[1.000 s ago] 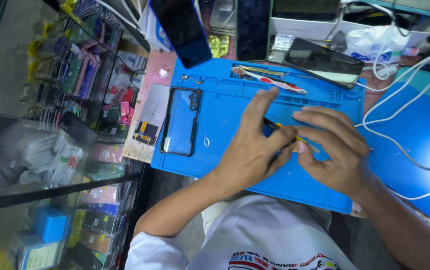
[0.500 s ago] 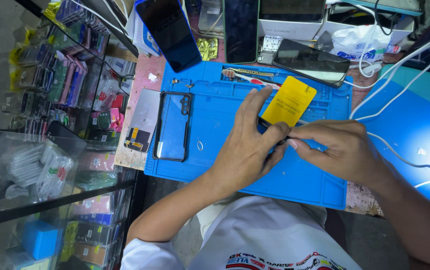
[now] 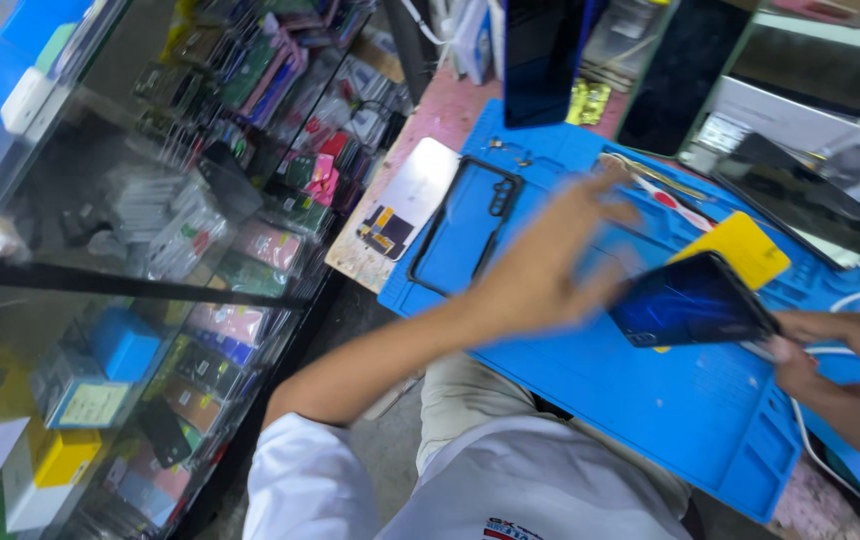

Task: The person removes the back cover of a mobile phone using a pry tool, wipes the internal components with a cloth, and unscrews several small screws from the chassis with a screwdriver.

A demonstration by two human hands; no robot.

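A glass display case stocked with small boxed goods is seen along the left, and the worktop is seen to its right, covered largely by a blue repair mat. On the mat's far left a black phone frame is laid flat, with a silvery back panel just beside it. Dark phones and screens are ranged along the far edge. A dark phone is held just above the mat at the right, tilted, over a yellow card.

The left hand is shown blurred, fingers spread wide, at the phone's left edge; whether it grips the phone cannot be told. The right hand is closed on the phone's right end, beside a white cable.

The phone is judged to be closed up and lifted clear; the frame and panel remain unassembled. The cable and the card lie closest to the phone and are judged most likely to obstruct its handling.
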